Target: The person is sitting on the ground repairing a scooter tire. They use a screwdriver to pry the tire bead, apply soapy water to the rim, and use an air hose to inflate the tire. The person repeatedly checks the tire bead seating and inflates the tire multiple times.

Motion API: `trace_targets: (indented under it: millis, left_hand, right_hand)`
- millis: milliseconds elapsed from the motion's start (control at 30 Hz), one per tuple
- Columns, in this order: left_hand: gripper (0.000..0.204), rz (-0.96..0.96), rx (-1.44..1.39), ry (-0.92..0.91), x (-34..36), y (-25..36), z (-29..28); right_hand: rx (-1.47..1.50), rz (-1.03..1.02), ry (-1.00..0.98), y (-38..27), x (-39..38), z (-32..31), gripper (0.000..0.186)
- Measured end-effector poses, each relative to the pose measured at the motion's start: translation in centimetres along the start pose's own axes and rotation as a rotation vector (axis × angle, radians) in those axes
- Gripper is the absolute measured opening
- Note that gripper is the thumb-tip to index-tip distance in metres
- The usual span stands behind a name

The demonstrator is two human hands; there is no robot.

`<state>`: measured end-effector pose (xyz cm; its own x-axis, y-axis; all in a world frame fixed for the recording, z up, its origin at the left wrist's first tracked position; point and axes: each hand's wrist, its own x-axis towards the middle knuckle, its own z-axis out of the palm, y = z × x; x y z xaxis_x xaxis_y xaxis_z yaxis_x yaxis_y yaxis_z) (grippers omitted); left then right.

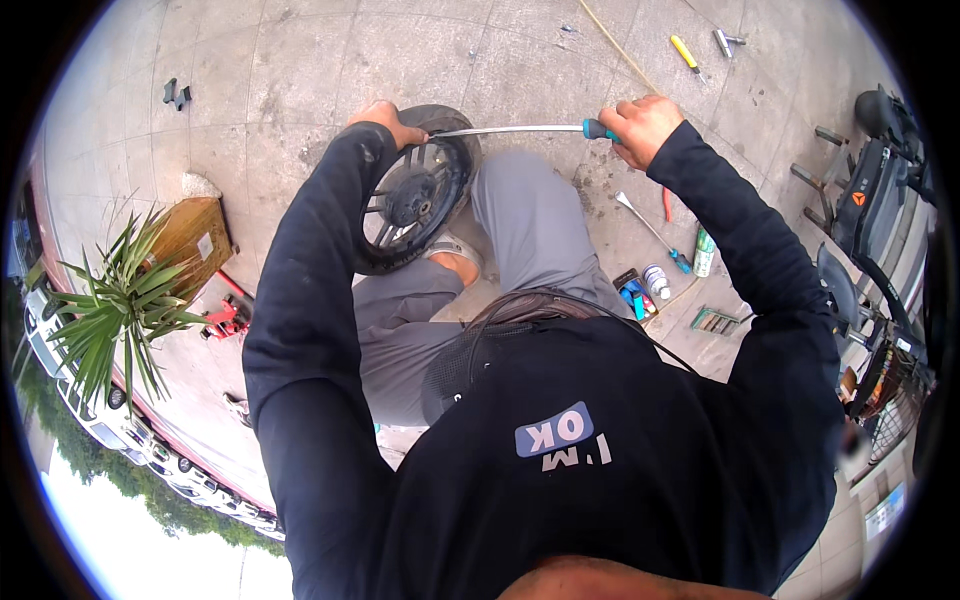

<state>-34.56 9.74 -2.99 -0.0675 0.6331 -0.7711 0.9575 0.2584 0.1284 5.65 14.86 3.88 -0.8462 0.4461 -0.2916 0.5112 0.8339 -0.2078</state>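
Observation:
A black spoked wheel with its tire [462,185] stands tilted between my legs. My left hand [385,120] is closed on the far left part of the tire, with the thumb near the lever's tip. In my right hand [641,127] is the teal and black handle of a long tire lever [520,129]. Its metal shaft runs level to the left, and the tip meets the tire's edge by my left hand. Whether the tip is under the bead cannot be made out.
Right of my knee lie a second lever [652,232], red-handled pliers [667,204], a spray can [704,253], a white bottle [657,281] and a small box [636,296]. A yellow-handled screwdriver [688,56] lies farther off. A potted plant [120,300] stands left, a parked scooter [880,190] right.

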Motion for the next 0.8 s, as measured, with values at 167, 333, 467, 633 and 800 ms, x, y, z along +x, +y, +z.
trace_targets:
  millis: [167,333,467,633,800]
  left_hand:
    - [0.070,-0.176,0.036,0.112,-6.5,3.3,0.6]
    - [0.071,-0.149,0.024,0.203,-11.7,3.8,1.3]
    - [0.078,-0.113,-0.069,0.403,-16.3,2.2,4.3]
    - [0.078,0.001,-0.138,0.613,-19.4,2.8,10.2]
    - [0.076,0.106,-0.223,0.663,-19.5,6.0,15.6]
  right_hand:
    - [-0.118,-0.059,0.117,2.9,-1.7,1.2,0.036]
    - [-0.073,0.022,0.043,3.0,-3.6,2.7,0.033]
    - [-0.092,0.180,0.123,-1.7,-7.5,0.5,0.031]
    - [-0.068,0.376,-0.271,-12.0,-11.2,-0.9,0.066]
    - [0.073,-0.085,0.354,-19.1,0.5,1.8,0.100]
